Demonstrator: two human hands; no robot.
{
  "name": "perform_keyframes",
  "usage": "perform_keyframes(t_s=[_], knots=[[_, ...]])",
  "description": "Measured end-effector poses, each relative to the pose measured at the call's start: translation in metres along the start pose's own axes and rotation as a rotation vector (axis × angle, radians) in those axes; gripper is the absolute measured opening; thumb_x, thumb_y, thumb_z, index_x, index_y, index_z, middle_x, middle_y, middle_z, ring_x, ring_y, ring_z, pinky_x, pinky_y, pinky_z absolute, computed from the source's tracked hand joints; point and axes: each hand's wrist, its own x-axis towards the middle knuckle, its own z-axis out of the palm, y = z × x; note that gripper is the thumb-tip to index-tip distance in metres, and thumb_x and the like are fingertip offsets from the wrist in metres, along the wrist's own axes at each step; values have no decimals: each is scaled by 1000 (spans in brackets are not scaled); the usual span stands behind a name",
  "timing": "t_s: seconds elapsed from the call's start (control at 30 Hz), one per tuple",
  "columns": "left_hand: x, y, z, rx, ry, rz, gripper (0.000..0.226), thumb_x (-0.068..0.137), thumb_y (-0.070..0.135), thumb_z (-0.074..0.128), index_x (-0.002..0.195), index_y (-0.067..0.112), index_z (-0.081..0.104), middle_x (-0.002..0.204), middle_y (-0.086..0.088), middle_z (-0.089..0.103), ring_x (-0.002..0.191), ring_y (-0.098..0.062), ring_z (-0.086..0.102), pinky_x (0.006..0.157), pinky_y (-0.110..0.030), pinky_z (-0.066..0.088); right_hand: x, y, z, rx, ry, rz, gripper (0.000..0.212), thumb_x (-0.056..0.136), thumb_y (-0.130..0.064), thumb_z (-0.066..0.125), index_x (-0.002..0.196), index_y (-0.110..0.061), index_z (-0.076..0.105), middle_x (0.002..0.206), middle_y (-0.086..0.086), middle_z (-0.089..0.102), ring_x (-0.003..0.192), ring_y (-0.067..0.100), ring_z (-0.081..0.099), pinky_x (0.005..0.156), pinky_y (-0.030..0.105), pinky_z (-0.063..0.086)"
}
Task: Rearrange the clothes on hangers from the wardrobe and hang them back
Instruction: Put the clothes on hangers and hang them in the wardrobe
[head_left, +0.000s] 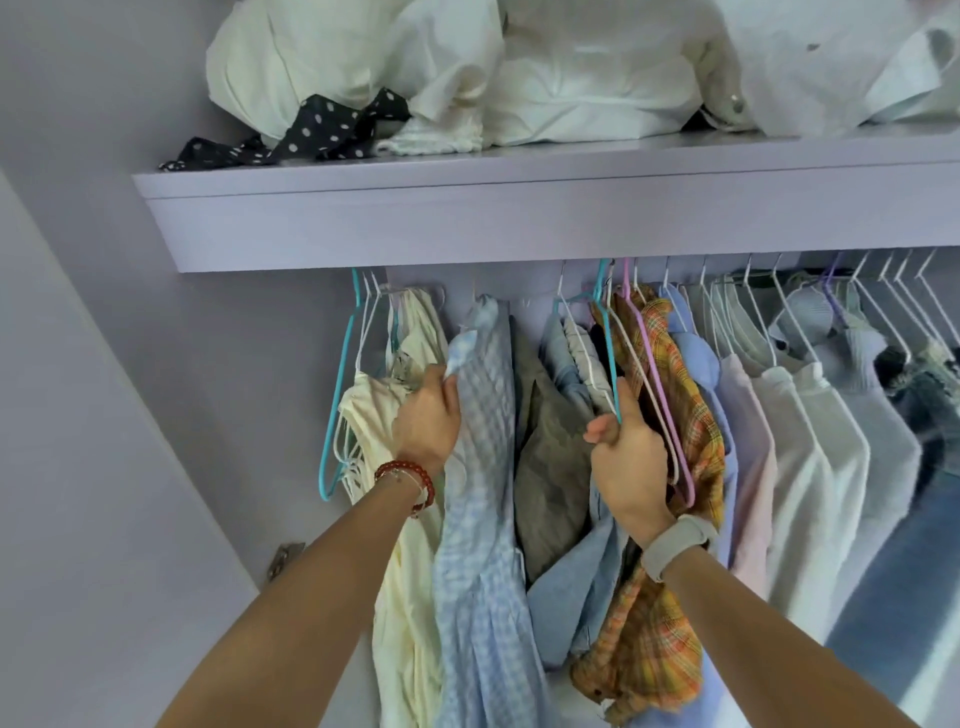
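Observation:
Clothes hang in a row under a lilac shelf. My left hand (428, 415), with a red bead bracelet, grips the shoulder of a light blue checked garment (483, 519), pressing it away from a cream garment (400, 571) on its left. My right hand (628, 467), with a grey watch, is closed on the lower bar of a teal hanger (609, 343) next to an orange plaid shirt (675, 395) on a purple hanger (660, 384). Between my hands hang an olive garment (550, 467) and a light blue shirt (571, 597).
The lilac shelf (467, 213) overhead carries bundled white fabric (467, 67) and a black polka-dot cloth (311, 130). Right of the plaid shirt hang pale pink, white and grey garments (810, 457) on white hangers. An empty teal hanger (337, 395) hangs far left by the wardrobe wall.

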Motion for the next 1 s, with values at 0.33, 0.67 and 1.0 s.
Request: perform_keyframes(t_s=[0.33, 0.67, 1.0], knots=[[2, -20, -17, -16, 160, -308, 30, 100, 23, 32, 115, 1, 45, 96, -27, 63, 91, -43, 58, 68, -40, 40, -9, -17, 17, 142, -175, 13, 69, 85, 7, 42, 146, -15, 15, 78, -13, 53, 71, 27, 66, 76, 45, 52], [-20, -2, -21, 252, 287, 209, 42, 85, 26, 42, 119, 5, 55, 122, -19, 52, 114, -38, 48, 91, -48, 40, -19, -5, 1, -232, 115, -405, 41, 90, -19, 36, 122, -3, 55, 112, 14, 58, 104, 21, 49, 83, 34, 47], [-53, 87, 42, -460, -338, -118, 54, 92, 33, 54, 136, 6, 38, 118, -5, 58, 119, -22, 51, 89, -19, 37, -12, 12, -21, -297, 102, -91, 48, 84, -14, 42, 124, 12, 47, 120, 30, 54, 107, 48, 50, 95, 49, 39]])
